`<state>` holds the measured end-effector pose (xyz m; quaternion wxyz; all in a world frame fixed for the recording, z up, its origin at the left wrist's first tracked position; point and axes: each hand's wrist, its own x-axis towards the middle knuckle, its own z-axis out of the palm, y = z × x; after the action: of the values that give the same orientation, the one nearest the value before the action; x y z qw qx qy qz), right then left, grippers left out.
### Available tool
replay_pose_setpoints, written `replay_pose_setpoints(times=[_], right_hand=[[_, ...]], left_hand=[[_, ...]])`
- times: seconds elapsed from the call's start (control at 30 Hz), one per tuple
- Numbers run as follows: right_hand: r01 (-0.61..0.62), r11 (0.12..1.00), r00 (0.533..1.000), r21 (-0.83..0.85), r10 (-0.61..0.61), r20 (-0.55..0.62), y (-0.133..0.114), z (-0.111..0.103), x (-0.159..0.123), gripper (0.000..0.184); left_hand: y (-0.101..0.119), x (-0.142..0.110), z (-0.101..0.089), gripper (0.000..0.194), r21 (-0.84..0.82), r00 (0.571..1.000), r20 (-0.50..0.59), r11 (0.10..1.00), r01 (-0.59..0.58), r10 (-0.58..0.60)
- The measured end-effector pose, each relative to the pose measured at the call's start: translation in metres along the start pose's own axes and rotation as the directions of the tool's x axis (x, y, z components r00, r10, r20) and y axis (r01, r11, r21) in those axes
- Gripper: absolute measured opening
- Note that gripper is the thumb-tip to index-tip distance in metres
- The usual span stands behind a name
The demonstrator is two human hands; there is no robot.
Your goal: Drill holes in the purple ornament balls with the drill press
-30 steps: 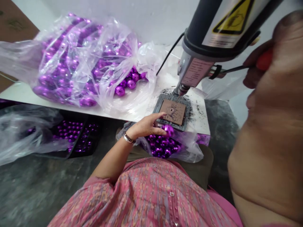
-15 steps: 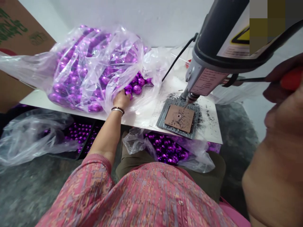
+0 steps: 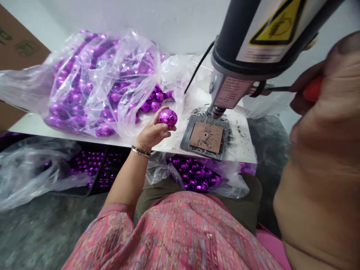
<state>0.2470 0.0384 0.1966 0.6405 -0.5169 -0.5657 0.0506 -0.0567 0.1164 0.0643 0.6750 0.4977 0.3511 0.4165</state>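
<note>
My left hand [image 3: 154, 132] is closed round a shiny purple ball [image 3: 168, 117], holding it above the white table's front edge, just left of the drill press base plate [image 3: 206, 137]. My right hand [image 3: 305, 92] is wrapped round the red-handled lever [image 3: 312, 89] of the drill press [image 3: 253, 41] at the upper right. The drill chuck [image 3: 217, 111] hangs over the back of the plate, which has a brown pad with a hole in it. A big clear plastic bag of purple balls [image 3: 95, 82] lies on the table to the left.
A second plastic bag of purple balls [image 3: 197, 176] rests on my lap under the table edge. Black trays of purple balls [image 3: 90, 165] sit on the floor at the left under loose plastic. Dark shavings lie round the plate. A cardboard box [image 3: 17, 48] stands far left.
My left hand has come out of the big bag with one purple ball and moved right toward the plate. A second ago it was at the lap bag.
</note>
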Motion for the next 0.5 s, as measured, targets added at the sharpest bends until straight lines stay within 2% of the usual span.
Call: replay_pose_setpoints(times=[0.07,0.13,0.23,0.37,0.5], right_hand=[[0.048,0.999,0.999,-0.016,-0.047,0.024,-0.005,0.002,0.003,0.050],[0.057,0.997,0.996,-0.042,-0.054,0.068,-0.011,0.001,0.007,0.046],[-0.055,0.986,0.992,-0.156,0.072,0.105,-0.024,0.000,0.014,0.045],[-0.153,0.963,0.979,-0.223,0.179,0.101,-0.037,-0.002,0.024,0.041],[-0.173,0.950,0.974,-0.260,0.205,0.100,-0.041,-0.005,0.031,0.043]], left_hand=[[-0.007,0.000,0.017,0.090,-0.067,0.996,0.083,0.997,0.037,-0.031],[-0.015,0.003,0.033,0.079,-0.056,0.988,0.111,0.992,0.111,-0.105],[-0.024,0.012,0.052,0.075,0.067,0.978,0.066,0.979,0.193,-0.197],[-0.027,0.026,0.071,0.068,0.337,0.987,-0.050,0.928,0.161,-0.153],[-0.024,0.036,0.085,0.055,0.557,0.994,-0.049,0.824,0.106,-0.094]])
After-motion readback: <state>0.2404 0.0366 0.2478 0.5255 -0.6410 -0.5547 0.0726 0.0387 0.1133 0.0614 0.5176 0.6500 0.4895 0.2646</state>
